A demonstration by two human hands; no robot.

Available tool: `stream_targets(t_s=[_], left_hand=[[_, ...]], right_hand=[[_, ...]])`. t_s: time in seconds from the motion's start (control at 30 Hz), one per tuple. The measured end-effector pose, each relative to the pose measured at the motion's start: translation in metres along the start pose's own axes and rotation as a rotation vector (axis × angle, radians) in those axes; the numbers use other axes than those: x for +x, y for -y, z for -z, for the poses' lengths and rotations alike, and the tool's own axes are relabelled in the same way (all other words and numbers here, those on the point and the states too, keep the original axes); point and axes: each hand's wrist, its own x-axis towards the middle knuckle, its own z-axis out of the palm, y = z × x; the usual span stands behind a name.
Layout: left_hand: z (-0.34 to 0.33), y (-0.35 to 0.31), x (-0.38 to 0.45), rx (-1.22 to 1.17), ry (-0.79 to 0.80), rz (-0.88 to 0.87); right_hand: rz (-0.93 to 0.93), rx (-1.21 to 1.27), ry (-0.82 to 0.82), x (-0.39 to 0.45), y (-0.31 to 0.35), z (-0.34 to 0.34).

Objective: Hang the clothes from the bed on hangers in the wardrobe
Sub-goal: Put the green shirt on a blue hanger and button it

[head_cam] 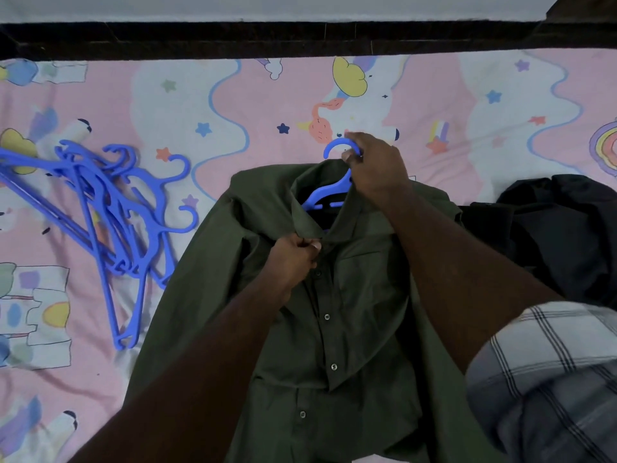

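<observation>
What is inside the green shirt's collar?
A blue hanger sits inside the green shirt; its hook and one shoulder show. The other shoulder is covered by the right hand and fabric.

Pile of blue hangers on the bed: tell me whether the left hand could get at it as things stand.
Probably yes, once freed. The left hand pinches the green shirt at its placket; the pile of blue hangers lies uncovered on that side.

Single head-worn view looks steeply down, close over the bed [300, 95]; wall ahead.
</observation>
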Motion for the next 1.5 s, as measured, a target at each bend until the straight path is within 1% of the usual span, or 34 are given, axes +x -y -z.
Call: stream_targets(t_s=[0.1,0.17,0.27,0.4,0.57,0.77,0.93,1.07,1.13,1.2,1.3,1.4,1.5], left_hand=[[0.007,0.003,-0.005,0.064,0.04,-0.025],[0.015,0.003,-0.008,0.13,0.027,-0.047],[0.031,-0.008,-0.017,0.192,-0.057,-0.073],[0.065,-0.037,-0.042,0.178,-0.237,-0.161],[0.097,-0.088,-0.088,0.132,-0.338,-0.371],[0.116,-0.15,-0.163,0.236,-0.379,-0.62],[0.134,-0.195,-0.224,0.395,-0.363,-0.8],[0.143,-0.224,-0.276,0.456,-0.288,-0.875],[0.144,-0.234,-0.301,0.448,-0.299,-0.915],[0.141,-0.244,-0.333,0.461,-0.36,-0.939],[0.133,-0.257,-0.377,0.472,-0.496,-0.965],[0.122,-0.261,-0.423,0.503,-0.605,-1.057],[0.118,-0.258,-0.463,0.438,-0.713,-1.142]], right_hand=[[0.033,0.055,-0.075,-0.005,0.009,0.008],[0.045,0.131,-0.115,-0.014,0.016,0.017],[0.053,0.201,-0.164,-0.027,0.03,0.035],[0.072,0.208,-0.221,-0.049,0.056,0.069],[0.083,0.258,-0.313,-0.085,0.093,0.118],[0.11,0.363,-0.373,-0.133,0.153,0.19],[0.187,0.456,-0.427,-0.177,0.198,0.256],[0.215,0.502,-0.48,-0.213,0.229,0.309],[0.238,0.533,-0.502,-0.232,0.243,0.333],[0.26,0.561,-0.526,-0.253,0.254,0.356],[0.307,0.592,-0.556,-0.284,0.266,0.388],[0.352,0.606,-0.573,-0.314,0.272,0.409],[0.371,0.618,-0.599,-0.339,0.277,0.425]])
